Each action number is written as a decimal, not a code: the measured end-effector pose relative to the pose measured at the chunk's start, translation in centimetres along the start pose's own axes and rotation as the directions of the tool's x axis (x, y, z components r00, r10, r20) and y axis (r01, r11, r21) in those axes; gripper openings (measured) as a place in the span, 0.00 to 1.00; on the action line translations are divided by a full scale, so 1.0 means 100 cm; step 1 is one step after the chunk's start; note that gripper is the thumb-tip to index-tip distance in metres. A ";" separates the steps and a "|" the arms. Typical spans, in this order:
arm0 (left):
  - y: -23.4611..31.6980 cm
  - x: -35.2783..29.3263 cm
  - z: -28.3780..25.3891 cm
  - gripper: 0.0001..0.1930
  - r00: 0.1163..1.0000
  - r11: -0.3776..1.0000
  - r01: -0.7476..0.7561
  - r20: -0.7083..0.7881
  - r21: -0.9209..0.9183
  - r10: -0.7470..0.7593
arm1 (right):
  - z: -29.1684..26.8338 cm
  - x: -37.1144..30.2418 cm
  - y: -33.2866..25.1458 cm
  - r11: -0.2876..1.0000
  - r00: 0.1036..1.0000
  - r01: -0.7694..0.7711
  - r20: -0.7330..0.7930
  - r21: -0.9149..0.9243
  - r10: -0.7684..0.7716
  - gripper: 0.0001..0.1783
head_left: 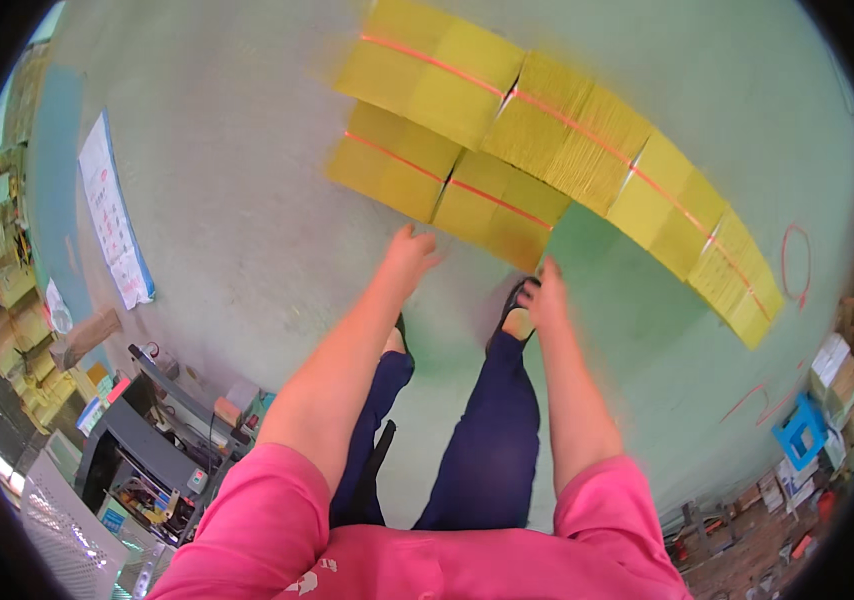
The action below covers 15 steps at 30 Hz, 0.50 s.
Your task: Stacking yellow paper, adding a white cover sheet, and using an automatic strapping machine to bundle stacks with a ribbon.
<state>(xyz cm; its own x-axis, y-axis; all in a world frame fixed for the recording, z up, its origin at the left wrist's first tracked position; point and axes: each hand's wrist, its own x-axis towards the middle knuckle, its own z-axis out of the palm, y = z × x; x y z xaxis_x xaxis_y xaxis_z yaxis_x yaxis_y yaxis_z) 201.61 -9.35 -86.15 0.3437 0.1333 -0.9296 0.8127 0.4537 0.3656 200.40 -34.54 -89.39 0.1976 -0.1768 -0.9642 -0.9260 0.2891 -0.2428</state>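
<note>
Stacks of flat yellow sheets, perhaps cardboard, lie in two rows on the floor, each crossed by a thin red band. The near row holds two yellow bundles (507, 213), and the far row (572, 118) has several, curving off to the right. My left hand (411, 258) hovers just short of the near row, fingers apart and holding nothing. Close to that row's right corner is my right hand (545, 296), above my right shoe; its fingers look spread and empty, though slightly blurred. Whether its fingertips touch the bundle I cannot tell.
A printed white sheet (114, 215) hangs at the left. Dark machinery (152, 450) stands at the lower left, with stacked yellowish cardboard (32, 350) behind it. A blue plastic stool (800, 432) and scattered boxes sit at the right. Red circles mark the grey-green floor (637, 330).
</note>
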 end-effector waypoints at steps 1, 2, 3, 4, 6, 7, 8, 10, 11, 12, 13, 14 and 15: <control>-0.002 -0.018 -0.005 0.37 0.999 0.984 -0.023 -0.020 0.177 0.026 | -0.027 -0.017 0.021 0.982 0.991 0.130 0.036 -0.140 -0.126 0.37; -0.006 -0.032 -0.002 0.37 0.998 0.939 -0.060 -0.003 0.337 0.065 | -0.073 -0.023 0.043 0.928 0.940 0.338 0.099 -0.158 -0.326 0.36; 0.002 -0.064 -0.086 0.38 0.988 0.908 -0.034 -0.122 0.418 0.093 | 0.001 -0.121 0.045 0.959 0.989 0.099 0.135 -0.265 -0.064 0.32; -0.005 -0.084 -0.087 0.39 0.994 0.889 -0.060 -0.052 0.453 0.093 | -0.056 -0.125 0.076 0.865 0.936 0.345 0.206 -0.363 -0.287 0.27; -0.039 -0.135 -0.209 0.34 0.940 0.843 -0.072 -0.245 0.533 0.236 | -0.034 -0.241 0.085 0.621 0.736 0.662 0.520 -0.419 -0.433 0.21; -0.051 -0.169 -0.230 0.32 0.952 0.880 -0.020 -0.259 0.474 0.161 | -0.045 -0.289 0.084 0.618 0.754 0.643 0.515 -0.451 -0.408 0.22; -0.068 -0.206 -0.262 0.30 0.939 0.869 0.018 -0.307 0.495 0.156 | -0.040 -0.341 0.078 0.405 0.669 0.741 0.542 -0.535 -0.508 0.24; -0.094 -0.279 -0.315 0.28 0.928 0.796 0.133 -0.355 0.591 0.108 | -0.038 -0.401 0.088 0.035 0.513 0.793 0.636 -0.608 -0.576 0.27; -0.107 -0.313 -0.336 0.25 0.911 0.775 0.217 -0.408 0.593 0.057 | -0.042 -0.415 0.096 -0.100 0.462 0.792 0.698 -0.603 -0.548 0.29; -0.112 -0.345 -0.351 0.23 0.909 0.690 0.310 -0.417 0.654 -0.014 | -0.042 -0.428 0.102 -0.152 0.451 0.788 0.727 -0.597 -0.518 0.29; -0.127 -0.379 -0.364 0.22 0.891 0.758 0.309 -0.454 0.575 -0.019 | -0.041 -0.440 0.107 -0.207 0.434 0.790 0.765 -0.577 -0.476 0.29; -0.142 -0.407 -0.368 0.21 0.872 0.820 0.301 -0.488 0.486 -0.031 | -0.043 -0.448 0.112 -0.261 0.433 0.787 0.801 -0.560 -0.414 0.29; -0.150 -0.429 -0.363 0.21 0.858 0.864 0.264 -0.514 0.429 -0.007 | -0.046 -0.452 0.115 -0.321 0.432 0.778 0.831 -0.541 -0.351 0.29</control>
<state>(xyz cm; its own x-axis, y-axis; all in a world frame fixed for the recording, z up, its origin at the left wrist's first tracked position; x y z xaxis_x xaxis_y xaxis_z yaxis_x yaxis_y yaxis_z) 157.61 10.18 -53.47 0.0471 0.5635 -0.8247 0.9947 0.0493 0.0906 179.39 -27.51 -48.11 0.6780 0.6034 -0.4199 0.2774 -0.7390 -0.6140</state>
